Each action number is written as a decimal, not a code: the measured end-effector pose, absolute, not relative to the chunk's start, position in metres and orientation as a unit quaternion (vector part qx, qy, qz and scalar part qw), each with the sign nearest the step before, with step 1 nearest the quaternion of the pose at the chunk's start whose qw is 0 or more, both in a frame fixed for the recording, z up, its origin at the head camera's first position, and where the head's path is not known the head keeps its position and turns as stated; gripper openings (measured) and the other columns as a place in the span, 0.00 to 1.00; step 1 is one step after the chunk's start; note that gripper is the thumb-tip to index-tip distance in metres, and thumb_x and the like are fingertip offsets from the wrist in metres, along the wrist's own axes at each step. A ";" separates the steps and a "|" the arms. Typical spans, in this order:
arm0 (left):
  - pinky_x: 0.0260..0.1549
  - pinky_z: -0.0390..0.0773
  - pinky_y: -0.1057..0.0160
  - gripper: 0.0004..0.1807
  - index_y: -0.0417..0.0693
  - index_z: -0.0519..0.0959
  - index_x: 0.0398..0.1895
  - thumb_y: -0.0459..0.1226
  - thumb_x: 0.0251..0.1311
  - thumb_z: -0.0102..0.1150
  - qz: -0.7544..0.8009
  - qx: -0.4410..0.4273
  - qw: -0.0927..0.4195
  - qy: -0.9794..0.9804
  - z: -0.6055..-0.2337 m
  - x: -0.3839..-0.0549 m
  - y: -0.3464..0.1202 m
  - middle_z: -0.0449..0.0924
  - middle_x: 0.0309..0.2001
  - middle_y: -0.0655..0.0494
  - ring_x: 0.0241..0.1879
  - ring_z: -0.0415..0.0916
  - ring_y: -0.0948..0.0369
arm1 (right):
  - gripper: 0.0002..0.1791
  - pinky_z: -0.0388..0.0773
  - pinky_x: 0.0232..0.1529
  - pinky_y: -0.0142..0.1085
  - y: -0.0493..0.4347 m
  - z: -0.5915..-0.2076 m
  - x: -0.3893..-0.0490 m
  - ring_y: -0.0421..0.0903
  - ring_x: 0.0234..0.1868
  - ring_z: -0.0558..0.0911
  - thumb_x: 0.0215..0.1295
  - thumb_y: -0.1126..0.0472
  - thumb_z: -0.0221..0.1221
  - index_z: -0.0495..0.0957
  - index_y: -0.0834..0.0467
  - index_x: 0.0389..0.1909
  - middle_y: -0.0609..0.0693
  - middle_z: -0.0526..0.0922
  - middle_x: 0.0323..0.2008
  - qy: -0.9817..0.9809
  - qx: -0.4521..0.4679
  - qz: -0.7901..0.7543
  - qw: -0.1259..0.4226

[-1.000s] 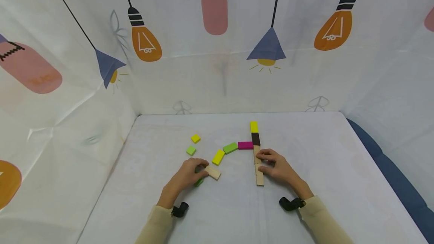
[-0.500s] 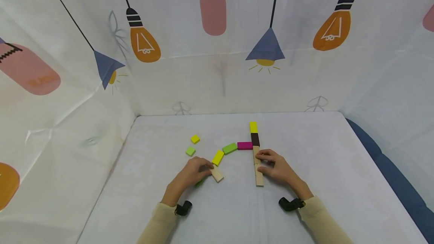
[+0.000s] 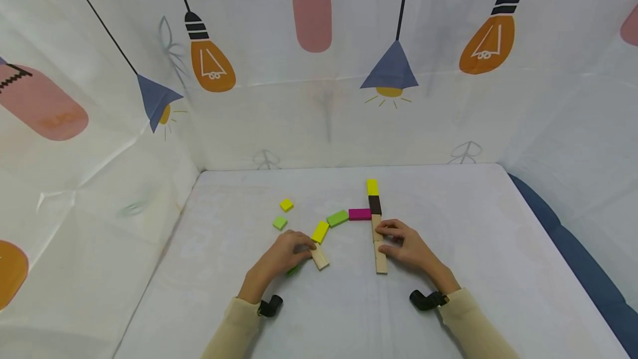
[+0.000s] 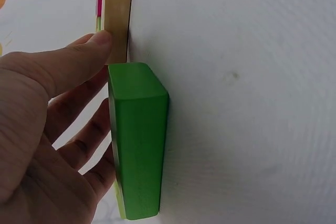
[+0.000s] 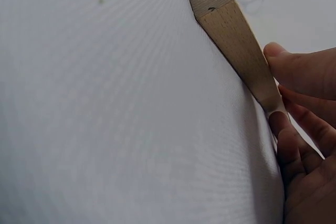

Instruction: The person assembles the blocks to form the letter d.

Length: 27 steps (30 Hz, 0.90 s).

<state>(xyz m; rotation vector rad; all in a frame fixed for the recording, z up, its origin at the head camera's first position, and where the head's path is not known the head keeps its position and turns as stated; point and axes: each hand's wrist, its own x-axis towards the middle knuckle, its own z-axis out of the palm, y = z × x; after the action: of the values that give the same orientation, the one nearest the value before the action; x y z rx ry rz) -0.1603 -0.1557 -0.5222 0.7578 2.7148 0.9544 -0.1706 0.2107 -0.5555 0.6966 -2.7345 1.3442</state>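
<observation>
- Head: left hand (image 3: 281, 252) is pinching a wooden block (image 3: 320, 257) below a yellow block (image 3: 320, 232); right hand (image 3: 407, 244), fingers spread, is touching a wooden column (image 3: 381, 262).
- Left wrist: green block (image 4: 140, 150) is lying near the hand.
- Right wrist: column is showing its engraved end.

White sheeting (image 3: 279, 121) printed with blue lamps (image 3: 390, 68) and orange bulbs (image 3: 213, 65) rises behind and beside a white tabletop (image 3: 473, 226).

A lamp-printed white cloth (image 3: 279, 121) backs the table (image 3: 463, 220).
</observation>
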 end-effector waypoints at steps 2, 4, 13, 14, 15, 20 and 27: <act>0.56 0.80 0.51 0.09 0.51 0.89 0.46 0.35 0.63 0.70 0.314 0.254 0.082 0.911 -0.522 -0.160 -0.156 0.87 0.49 0.57 0.54 0.81 0.56 | 0.23 0.81 0.50 0.34 0.211 -0.555 -0.171 0.56 0.58 0.80 0.59 0.60 0.74 0.85 0.60 0.56 0.57 0.81 0.59 -0.875 0.223 0.430 0.009; 0.58 0.79 0.51 0.10 0.51 0.88 0.47 0.36 0.64 0.70 0.306 0.253 0.080 0.914 -0.522 -0.158 -0.157 0.87 0.50 0.57 0.55 0.80 0.56 | 0.23 0.81 0.50 0.34 0.211 -0.555 -0.171 0.57 0.59 0.80 0.59 0.60 0.74 0.85 0.60 0.56 0.56 0.81 0.59 -0.875 0.223 0.430 0.008; 0.63 0.75 0.45 0.17 0.53 0.86 0.52 0.40 0.59 0.74 0.300 0.231 0.057 0.924 -0.517 -0.144 -0.180 0.81 0.58 0.55 0.62 0.74 0.52 | 0.23 0.81 0.49 0.34 0.210 -0.556 -0.171 0.56 0.58 0.80 0.59 0.60 0.74 0.85 0.60 0.55 0.56 0.81 0.58 -0.875 0.222 0.429 0.007; 0.64 0.74 0.46 0.17 0.54 0.86 0.52 0.41 0.59 0.75 0.299 0.228 0.056 0.925 -0.517 -0.142 -0.183 0.81 0.58 0.56 0.63 0.74 0.52 | 0.23 0.81 0.49 0.34 0.210 -0.556 -0.171 0.56 0.58 0.80 0.59 0.60 0.74 0.85 0.60 0.55 0.56 0.81 0.58 -0.875 0.223 0.429 0.007; 0.64 0.75 0.46 0.18 0.54 0.86 0.52 0.42 0.58 0.75 0.297 0.228 0.055 0.926 -0.517 -0.141 -0.187 0.81 0.59 0.56 0.63 0.74 0.52 | 0.23 0.81 0.49 0.34 0.210 -0.556 -0.171 0.56 0.58 0.80 0.59 0.60 0.74 0.85 0.60 0.56 0.56 0.81 0.59 -0.875 0.223 0.429 0.007; 0.63 0.74 0.43 0.19 0.55 0.86 0.52 0.43 0.56 0.76 0.303 0.232 0.063 0.922 -0.520 -0.138 -0.201 0.81 0.58 0.56 0.63 0.74 0.51 | 0.23 0.81 0.50 0.35 0.211 -0.557 -0.171 0.56 0.59 0.80 0.59 0.60 0.74 0.85 0.60 0.56 0.56 0.81 0.59 -0.876 0.221 0.428 0.005; 0.60 0.76 0.43 0.22 0.57 0.85 0.54 0.42 0.54 0.76 0.302 0.233 0.083 0.921 -0.523 -0.135 -0.213 0.80 0.59 0.55 0.62 0.74 0.51 | 0.23 0.81 0.51 0.36 0.211 -0.558 -0.172 0.56 0.59 0.80 0.60 0.58 0.74 0.85 0.58 0.56 0.56 0.81 0.59 -0.877 0.219 0.427 0.001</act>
<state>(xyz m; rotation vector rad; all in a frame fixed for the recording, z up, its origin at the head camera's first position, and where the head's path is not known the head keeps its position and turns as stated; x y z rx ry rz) -0.1351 -0.2131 -0.5231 0.6948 2.7500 0.9008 -0.1715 0.2108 -0.5577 0.6886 -2.7540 1.3401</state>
